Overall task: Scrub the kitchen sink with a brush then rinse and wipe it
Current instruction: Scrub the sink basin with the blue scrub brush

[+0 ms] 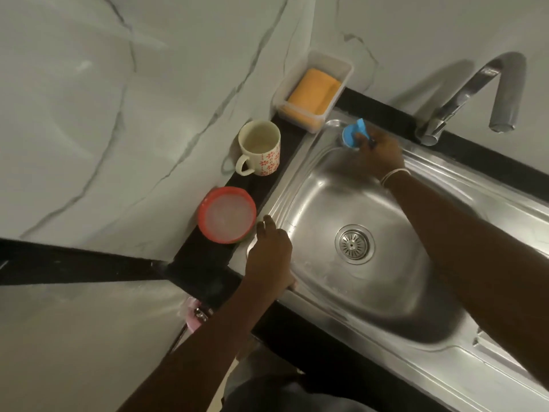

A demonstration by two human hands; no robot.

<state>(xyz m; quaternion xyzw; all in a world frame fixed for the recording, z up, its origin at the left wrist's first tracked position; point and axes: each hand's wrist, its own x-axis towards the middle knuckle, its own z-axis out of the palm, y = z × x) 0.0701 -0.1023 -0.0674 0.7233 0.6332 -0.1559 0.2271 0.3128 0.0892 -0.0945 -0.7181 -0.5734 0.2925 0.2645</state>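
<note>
A stainless steel sink (320, 200) with a round drain strainer (354, 244) fills the right half of the head view. My right hand (378, 156) grips a blue brush (353, 135) and holds it against the sink's far left corner. My left hand (269, 254) rests on the sink's left rim, fingers relaxed and holding nothing. An orange cloth (313, 93) lies in a clear plastic box (341, 66) on the counter just beyond that corner.
A chrome tap (487, 84) arches over the sink's far side. On the black counter strip left of the sink stand a cream mug with red flowers (260, 148) and a red-rimmed round container (227, 215). Marble wall panels rise behind.
</note>
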